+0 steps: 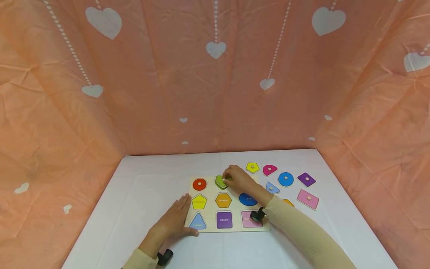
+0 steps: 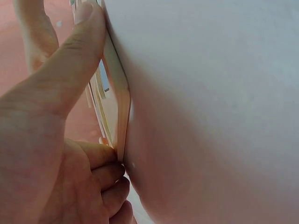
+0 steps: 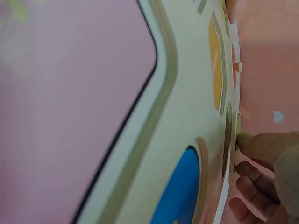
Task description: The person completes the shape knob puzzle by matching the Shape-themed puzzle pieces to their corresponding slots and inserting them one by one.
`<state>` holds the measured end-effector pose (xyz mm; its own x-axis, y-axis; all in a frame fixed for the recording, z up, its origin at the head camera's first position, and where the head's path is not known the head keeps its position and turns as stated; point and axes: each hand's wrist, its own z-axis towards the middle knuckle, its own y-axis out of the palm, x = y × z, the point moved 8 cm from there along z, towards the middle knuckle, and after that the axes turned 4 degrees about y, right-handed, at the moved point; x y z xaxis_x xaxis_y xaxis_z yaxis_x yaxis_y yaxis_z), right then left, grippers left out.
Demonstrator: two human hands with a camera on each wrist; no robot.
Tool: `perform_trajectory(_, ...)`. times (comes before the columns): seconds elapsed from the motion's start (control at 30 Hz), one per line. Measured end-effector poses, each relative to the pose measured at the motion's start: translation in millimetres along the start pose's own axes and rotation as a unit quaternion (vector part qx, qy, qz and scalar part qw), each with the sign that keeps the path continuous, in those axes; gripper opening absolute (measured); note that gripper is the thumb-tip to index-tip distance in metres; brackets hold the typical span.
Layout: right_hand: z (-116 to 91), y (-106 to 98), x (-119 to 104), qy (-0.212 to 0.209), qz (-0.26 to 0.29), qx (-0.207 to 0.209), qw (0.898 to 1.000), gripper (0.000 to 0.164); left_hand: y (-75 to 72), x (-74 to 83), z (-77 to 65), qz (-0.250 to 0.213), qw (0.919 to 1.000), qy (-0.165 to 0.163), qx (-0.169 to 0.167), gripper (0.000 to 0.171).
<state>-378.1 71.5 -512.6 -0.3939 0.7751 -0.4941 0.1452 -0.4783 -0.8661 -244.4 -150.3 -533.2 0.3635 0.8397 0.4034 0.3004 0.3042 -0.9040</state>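
A wooden shape puzzle board [image 1: 208, 213] lies on the white table, its recesses printed with coloured shapes. My right hand [image 1: 239, 180] pinches a green heart piece [image 1: 220, 182] by its knob, over the green recess in the back row. In the right wrist view, the heart piece [image 3: 238, 122] shows edge-on, slightly raised from the board. A red circle piece [image 1: 199, 184] sits in the back left recess. My left hand [image 1: 174, 218] rests against the board's left edge, fingers extended, with the thumb [image 2: 74, 60] along its front edge. The back right recess is hidden by my right hand.
Right of the board lie a yellow pentagon [image 1: 252, 167], a magenta semicircle [image 1: 270, 170], a blue oval [image 1: 286, 179], a purple square [image 1: 306, 179], a blue triangle [image 1: 272, 188] and a pink rectangle [image 1: 308, 199]. An orange piece [image 1: 288, 203] is partly behind my right sleeve.
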Motion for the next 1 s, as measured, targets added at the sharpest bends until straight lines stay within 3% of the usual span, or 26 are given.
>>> perform_trajectory(0.2, 0.8, 1.6, -2.3, -0.017, -0.001, -0.004, 1.000, 0.012, -1.6, 2.7, -1.6, -0.004, 1.0000, 0.004, 0.001, 0.130)
perform_trajectory(1.0, 0.0, 8.6, -3.1, -0.020, -0.010, -0.018, 1.000, 0.009, -1.5, 3.5, -2.7, -0.007, 1.0000, 0.000, -0.001, 0.129)
